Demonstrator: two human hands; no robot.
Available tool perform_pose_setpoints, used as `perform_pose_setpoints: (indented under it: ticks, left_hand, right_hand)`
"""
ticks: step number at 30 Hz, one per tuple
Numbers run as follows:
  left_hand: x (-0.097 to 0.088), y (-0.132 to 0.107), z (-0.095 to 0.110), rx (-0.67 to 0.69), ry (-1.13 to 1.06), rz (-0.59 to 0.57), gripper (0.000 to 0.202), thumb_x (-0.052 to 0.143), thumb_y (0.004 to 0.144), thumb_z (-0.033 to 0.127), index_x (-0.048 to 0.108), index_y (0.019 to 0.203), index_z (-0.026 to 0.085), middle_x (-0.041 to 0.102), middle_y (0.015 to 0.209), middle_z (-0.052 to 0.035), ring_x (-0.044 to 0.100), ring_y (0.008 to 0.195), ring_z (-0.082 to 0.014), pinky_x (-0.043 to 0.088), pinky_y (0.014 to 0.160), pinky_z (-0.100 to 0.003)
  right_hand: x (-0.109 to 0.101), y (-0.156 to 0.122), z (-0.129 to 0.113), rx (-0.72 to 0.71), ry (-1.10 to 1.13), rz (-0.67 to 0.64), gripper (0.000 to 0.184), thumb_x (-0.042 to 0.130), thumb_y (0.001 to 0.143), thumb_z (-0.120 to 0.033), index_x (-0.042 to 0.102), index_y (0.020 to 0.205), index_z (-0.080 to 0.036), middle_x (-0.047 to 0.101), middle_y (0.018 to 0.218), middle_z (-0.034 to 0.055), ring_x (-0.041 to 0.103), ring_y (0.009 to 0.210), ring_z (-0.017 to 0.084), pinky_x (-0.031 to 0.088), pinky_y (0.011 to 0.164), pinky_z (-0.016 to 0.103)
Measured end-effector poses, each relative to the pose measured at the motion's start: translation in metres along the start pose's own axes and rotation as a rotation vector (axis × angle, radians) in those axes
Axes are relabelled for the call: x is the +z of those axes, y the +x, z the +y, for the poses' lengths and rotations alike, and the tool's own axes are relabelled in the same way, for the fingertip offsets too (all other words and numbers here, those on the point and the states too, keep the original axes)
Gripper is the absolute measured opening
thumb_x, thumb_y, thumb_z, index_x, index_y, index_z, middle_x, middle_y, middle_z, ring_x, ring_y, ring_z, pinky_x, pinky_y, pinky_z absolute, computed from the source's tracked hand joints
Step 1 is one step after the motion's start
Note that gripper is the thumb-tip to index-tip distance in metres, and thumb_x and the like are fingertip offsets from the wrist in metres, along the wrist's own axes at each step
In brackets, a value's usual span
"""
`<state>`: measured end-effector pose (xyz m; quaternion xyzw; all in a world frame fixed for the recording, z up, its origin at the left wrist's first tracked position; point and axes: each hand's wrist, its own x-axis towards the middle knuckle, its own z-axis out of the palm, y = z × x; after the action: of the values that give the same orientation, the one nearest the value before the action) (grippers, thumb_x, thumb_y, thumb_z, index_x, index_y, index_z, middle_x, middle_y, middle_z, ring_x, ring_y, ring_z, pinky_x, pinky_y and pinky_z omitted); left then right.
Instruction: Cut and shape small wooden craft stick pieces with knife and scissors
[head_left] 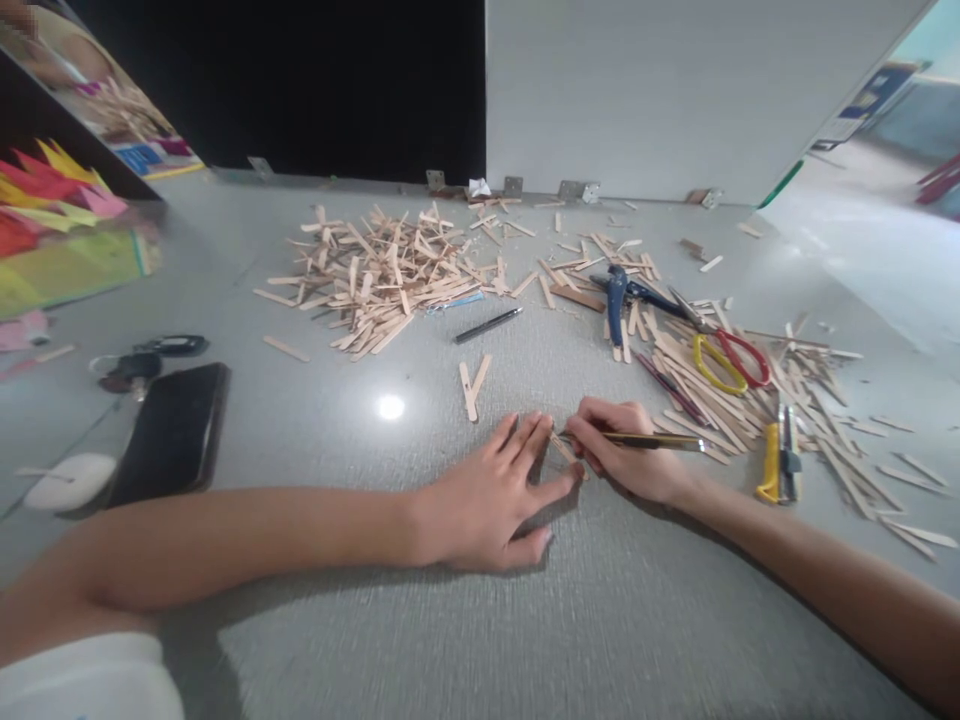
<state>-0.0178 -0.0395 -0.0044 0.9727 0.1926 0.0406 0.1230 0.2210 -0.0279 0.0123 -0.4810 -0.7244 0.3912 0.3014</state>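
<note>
The short wooden stick point(565, 452) lies flat on the grey tabletop point(360, 640) between my two hands, its long axis on a slant: one end points away from me and to my left, the other back toward me and to my right. My left hand point(491, 508) rests palm down beside it, fingers spread. The index fingertip presses near the stick's closer end and the middle fingertip touches by its far end, with the thumb well apart, lower on the table. My right hand point(621, 452) has its fingers pinched together around a pencil point(654, 440), dark with a gold stripe, lying nearly level across my view, its writing end to the left at the stick's far end. I cannot tell whether the point touches the wood.

The stick is pale, narrow and straight-sided, partly hidden by my fingers; any marking on it is too small to read.

Just beyond my left fingertips, a pair of sticks point(467, 392) meets at the near end and spreads away from me in a V. Past that lies a dark pen point(489, 325), then a loose heap of sticks point(375, 275). To my right are red-and-yellow scissors point(721, 364) and a yellow cutter knife point(771, 462).
</note>
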Motion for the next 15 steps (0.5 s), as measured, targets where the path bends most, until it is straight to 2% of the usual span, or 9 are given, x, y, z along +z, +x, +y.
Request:
perform_pose_setpoints:
  ticks: [4, 15]
  left_hand:
    - [-0.0013, 0.0009, 0.0009, -0.005, 0.014, -0.012, 0.078, 0.057, 0.105, 0.051, 0.033, 0.171, 0.017, 0.028, 0.177, -0.0279, 0.025, 0.164, -0.0513, 0.024, 0.129, -0.07]
    - [-0.003, 0.0022, 0.0018, 0.004, 0.012, -0.033, 0.078, 0.056, 0.105, 0.05, 0.034, 0.171, 0.014, 0.029, 0.174, -0.0332, 0.024, 0.163, -0.056, 0.026, 0.126, -0.075]
  right_hand:
    - [0.001, -0.0001, 0.0029, -0.044, -0.073, 0.013, 0.039, 0.057, 0.104, -0.033, 0.054, 0.067, -0.023, 0.053, 0.053, -0.0062, 0.044, 0.048, 0.009, 0.035, 0.051, 0.026]
    - [0.0006, -0.0003, 0.0012, -0.063, -0.086, 0.001, 0.038, 0.056, 0.105, -0.032, 0.051, 0.068, -0.023, 0.053, 0.055, -0.0063, 0.044, 0.05, 0.01, 0.035, 0.053, 0.026]
